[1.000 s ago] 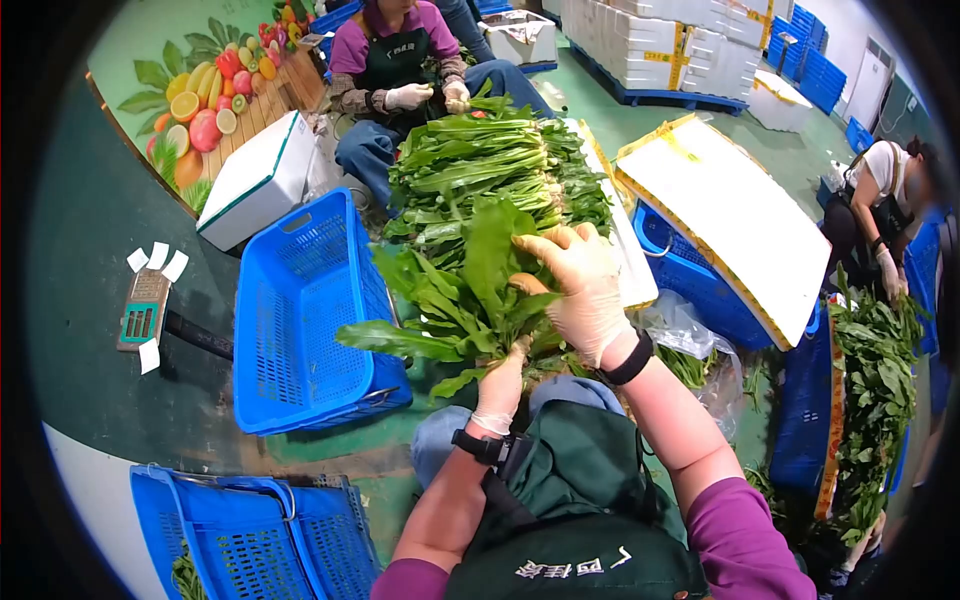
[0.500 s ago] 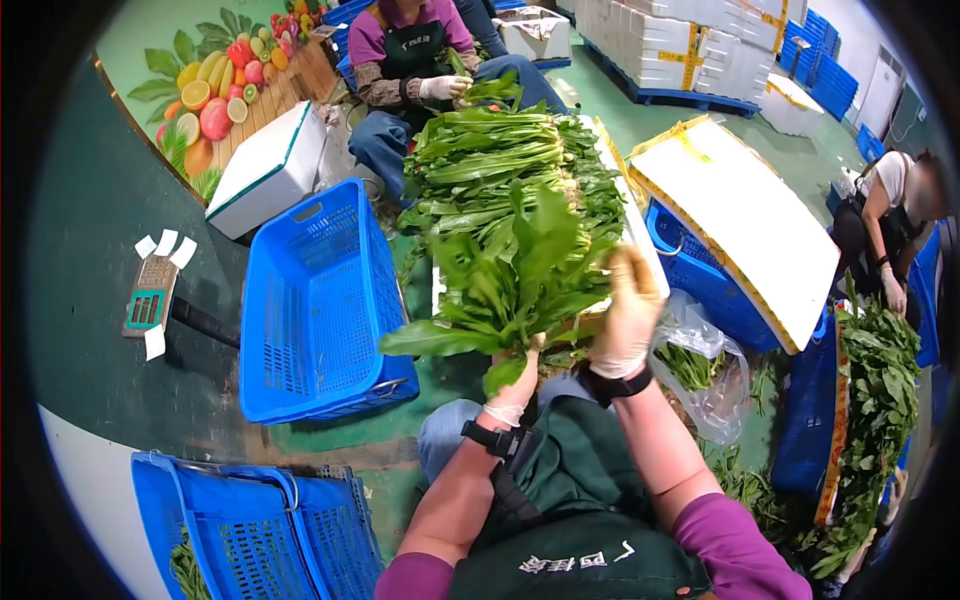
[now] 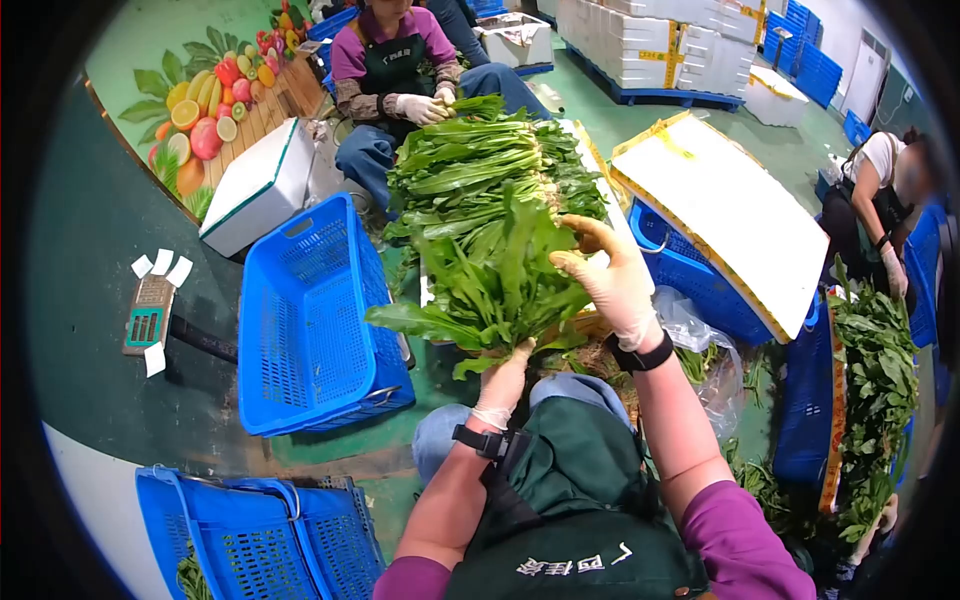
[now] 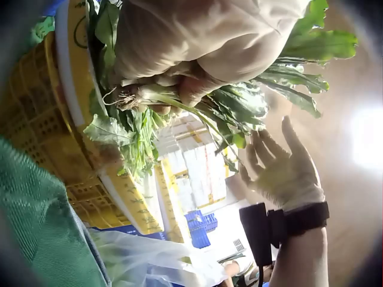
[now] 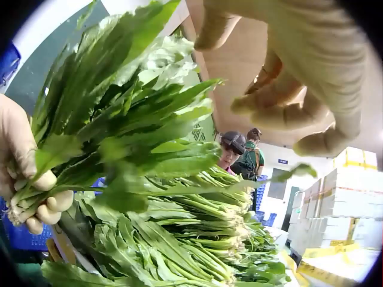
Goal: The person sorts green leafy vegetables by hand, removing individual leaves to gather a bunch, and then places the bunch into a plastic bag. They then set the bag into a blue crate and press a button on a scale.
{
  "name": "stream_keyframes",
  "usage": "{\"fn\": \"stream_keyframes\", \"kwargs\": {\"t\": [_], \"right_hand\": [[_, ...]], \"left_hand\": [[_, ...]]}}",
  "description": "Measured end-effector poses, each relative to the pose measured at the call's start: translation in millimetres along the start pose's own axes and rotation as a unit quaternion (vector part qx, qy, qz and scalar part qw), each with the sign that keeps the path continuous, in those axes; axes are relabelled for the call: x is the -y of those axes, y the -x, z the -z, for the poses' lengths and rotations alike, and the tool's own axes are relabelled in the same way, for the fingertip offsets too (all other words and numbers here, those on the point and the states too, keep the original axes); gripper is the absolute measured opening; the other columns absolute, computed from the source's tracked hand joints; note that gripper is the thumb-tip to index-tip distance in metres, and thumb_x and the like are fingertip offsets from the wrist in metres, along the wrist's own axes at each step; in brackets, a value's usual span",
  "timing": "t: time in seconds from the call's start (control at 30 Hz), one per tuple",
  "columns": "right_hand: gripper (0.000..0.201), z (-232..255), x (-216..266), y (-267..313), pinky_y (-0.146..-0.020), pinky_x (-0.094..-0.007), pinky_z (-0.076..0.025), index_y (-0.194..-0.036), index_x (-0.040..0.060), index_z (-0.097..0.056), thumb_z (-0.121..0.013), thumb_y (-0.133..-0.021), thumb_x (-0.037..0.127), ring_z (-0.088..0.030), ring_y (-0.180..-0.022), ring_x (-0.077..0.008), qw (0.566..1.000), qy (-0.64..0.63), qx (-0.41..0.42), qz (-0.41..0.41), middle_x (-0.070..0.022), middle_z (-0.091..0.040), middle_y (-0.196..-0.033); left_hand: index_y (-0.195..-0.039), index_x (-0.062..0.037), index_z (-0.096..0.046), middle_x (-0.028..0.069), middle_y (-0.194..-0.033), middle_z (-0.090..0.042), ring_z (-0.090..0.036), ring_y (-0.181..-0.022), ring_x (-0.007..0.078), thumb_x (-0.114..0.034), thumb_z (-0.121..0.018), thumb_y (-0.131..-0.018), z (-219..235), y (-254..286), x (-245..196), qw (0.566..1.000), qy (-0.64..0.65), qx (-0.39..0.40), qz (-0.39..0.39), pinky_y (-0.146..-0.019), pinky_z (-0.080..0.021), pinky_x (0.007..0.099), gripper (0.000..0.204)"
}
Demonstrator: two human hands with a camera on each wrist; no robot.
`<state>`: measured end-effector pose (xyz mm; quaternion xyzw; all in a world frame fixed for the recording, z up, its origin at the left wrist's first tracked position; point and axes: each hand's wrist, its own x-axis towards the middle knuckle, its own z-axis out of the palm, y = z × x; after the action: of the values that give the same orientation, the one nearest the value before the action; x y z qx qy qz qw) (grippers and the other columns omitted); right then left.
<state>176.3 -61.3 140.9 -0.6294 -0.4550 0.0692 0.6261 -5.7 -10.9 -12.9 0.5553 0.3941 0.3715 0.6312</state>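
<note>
My gloved left hand (image 3: 505, 380) grips a bunch of long, saw-edged leafy greens (image 3: 485, 290) by the stem ends, leaves fanning up and away from me. Thin pale roots (image 4: 127, 98) stick out beside the curled fingers in the left wrist view. Just right of the leaves is my gloved right hand (image 3: 615, 285), fingers loosely bent and apart, nothing held; the right wrist view shows a gap between this hand and the bunch (image 5: 125, 101). Beyond the bunch, a heap of similar greens (image 3: 475, 170) lies in rows, stem ends toward the right.
An empty-looking blue crate (image 3: 310, 320) stands at left, near a scale display (image 3: 147, 315). At right, a white foam lid (image 3: 720, 220) leans across a blue crate (image 3: 675, 260), beside a plastic bag (image 3: 715, 385). Another person's gloved hands (image 3: 425, 108) work across the heap.
My right hand was among the leaves, drew off to the right, then came back close beside them with its fingers apart. My left hand kept its grip on the bunch throughout.
</note>
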Motion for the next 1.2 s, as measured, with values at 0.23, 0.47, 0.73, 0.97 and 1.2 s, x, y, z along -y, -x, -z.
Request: {"fn": "stream_keyframes", "kwargs": {"t": [0.23,0.47,0.73,0.97,1.2], "right_hand": [[0.014,-15.7,11.9,-3.7,-0.080,-0.0253,-0.048,-0.103,0.0008,-0.071,-0.068,-0.092,0.008,-0.062,-0.082,-0.0134,0.942,-0.320,-0.044,-0.088,-0.0015,-0.068,-0.090],[0.029,62.0,-41.7,15.6,-0.092,-0.0302,-0.049,-0.110,0.0007,-0.072,-0.071,-0.084,0.013,-0.065,-0.102,-0.0184,0.962,-0.017,0.249,-0.109,-0.0112,-0.071,-0.108],[0.025,-16.0,-143.3,4.0,-0.091,-0.0429,-0.049,-0.106,0.0128,-0.073,-0.070,-0.081,0.014,-0.061,-0.102,-0.0320,0.951,0.305,0.054,0.019,-0.0126,-0.068,-0.097],[0.016,-10.2,-105.6,-24.4,-0.081,-0.0414,-0.048,-0.090,0.0164,-0.074,-0.077,-0.074,0.017,-0.058,-0.091,-0.0288,0.928,0.350,0.017,0.125,-0.0048,-0.063,-0.088],[0.021,6.8,-84.8,15.7,-0.078,-0.0260,-0.049,-0.105,-0.0012,-0.067,-0.070,-0.091,0.015,-0.061,-0.084,-0.0131,0.991,-0.040,-0.101,-0.078,-0.0064,-0.069,-0.098]], "left_hand": [[-0.122,0.0013,-0.060,0.0080,-0.122,-0.065,-0.060,-0.111,0.0206,-0.012,-0.070,-0.091,11.6,-2.1,0.3,0.999,-0.009,0.040,0.011,-0.099,-0.045,0.0340,0.035],[-0.114,-0.0011,-0.062,0.0079,-0.099,-0.067,-0.063,-0.087,0.0192,-0.006,-0.063,-0.094,35.0,-8.3,-45.0,0.940,0.339,0.025,0.034,-0.073,-0.051,0.0360,0.020],[-0.123,0.0026,-0.059,0.0153,-0.118,-0.064,-0.060,-0.112,0.0288,-0.014,-0.055,-0.099,38.8,-13.0,-44.8,0.878,0.467,0.041,0.095,-0.088,-0.051,0.0391,0.030],[-0.128,-0.0035,-0.054,0.0131,-0.110,-0.067,-0.062,-0.110,0.0287,-0.005,-0.055,-0.098,48.8,-13.4,-42.1,0.870,0.492,0.030,-0.026,-0.106,-0.047,0.0499,0.030],[-0.113,0.0026,-0.062,0.0128,-0.107,-0.068,-0.064,-0.105,0.0260,-0.007,-0.060,-0.096,37.5,-15.7,-40.0,0.889,0.458,-0.010,-0.007,-0.097,-0.052,0.0426,0.020]]}}
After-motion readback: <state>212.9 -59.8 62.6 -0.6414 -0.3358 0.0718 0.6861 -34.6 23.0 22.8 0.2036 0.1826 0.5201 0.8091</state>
